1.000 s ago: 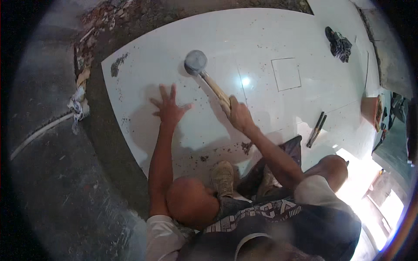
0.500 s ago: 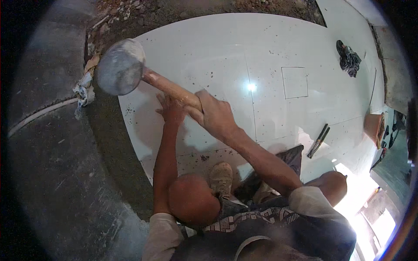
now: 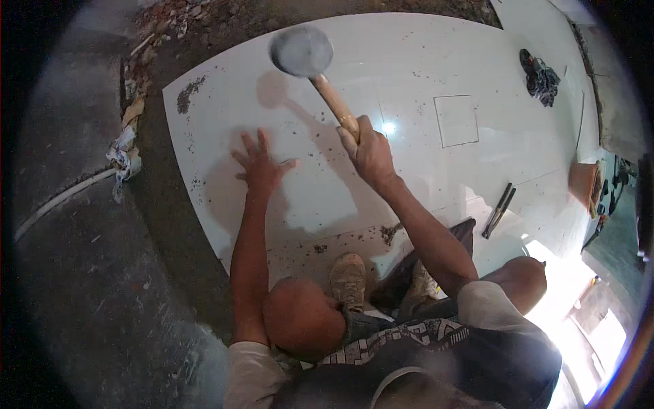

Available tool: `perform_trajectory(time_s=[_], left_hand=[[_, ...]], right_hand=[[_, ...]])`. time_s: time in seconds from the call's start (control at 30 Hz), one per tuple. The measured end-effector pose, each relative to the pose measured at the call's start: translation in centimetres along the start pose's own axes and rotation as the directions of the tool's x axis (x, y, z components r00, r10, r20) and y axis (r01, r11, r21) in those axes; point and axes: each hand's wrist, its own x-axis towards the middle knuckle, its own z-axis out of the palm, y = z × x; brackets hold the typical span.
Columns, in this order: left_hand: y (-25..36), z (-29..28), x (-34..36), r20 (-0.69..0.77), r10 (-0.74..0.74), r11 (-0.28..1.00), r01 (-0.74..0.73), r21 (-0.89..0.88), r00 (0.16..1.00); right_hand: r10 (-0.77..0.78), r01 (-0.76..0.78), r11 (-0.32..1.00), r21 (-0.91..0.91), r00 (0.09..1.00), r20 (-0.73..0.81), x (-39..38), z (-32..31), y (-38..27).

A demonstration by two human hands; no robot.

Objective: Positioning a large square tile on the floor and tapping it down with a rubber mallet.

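My right hand [image 3: 370, 155] is closed around the wooden handle of a mallet [image 3: 301, 52], whose large grey head is raised over the big white floor tile [image 3: 330, 187], casting a shadow on it. My left hand [image 3: 259, 167] lies on that tile, fingers spread, to the left of the shadow. Dark grit is scattered along the tile's left side and near edge. A small square outline [image 3: 456, 120] shows on the white tiling to the right.
Rubble [image 3: 197, 17] and dark mortar border the tiles. A pipe [image 3: 68, 192] with rags runs at left. Two dark bar-like tools [image 3: 498, 210], a black crumpled item [image 3: 539, 78], a black bag [image 3: 460, 232] and an orange container [image 3: 581, 184] are at right. My boots [image 3: 349, 279] are below.
The mallet swung up toward the left, closer to the camera, then moved back rightward and forward, now above the tile's far part. My left hand stays spread on the tile.
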Motion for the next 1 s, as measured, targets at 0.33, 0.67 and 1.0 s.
perform_trajectory(time_s=[0.33,0.67,1.0], left_hand=[[-0.2,-0.6,-0.1,0.010,-0.028,0.999,0.027,0.022,1.000],[-6.6,2.5,-3.6,-0.085,-0.075,0.987,0.061,-0.148,0.994],[-6.3,2.4,-3.4,-0.089,-0.196,0.961,0.174,-0.214,0.977]], right_hand=[[0.060,-0.060,0.998,-0.018,0.997,0.043,0.0,0.0,-0.5],[0.163,-0.125,0.961,-0.247,0.977,0.139,-0.8,2.7,6.0],[-0.173,0.142,0.974,0.174,0.969,0.178,0.1,5.1,-13.3]])
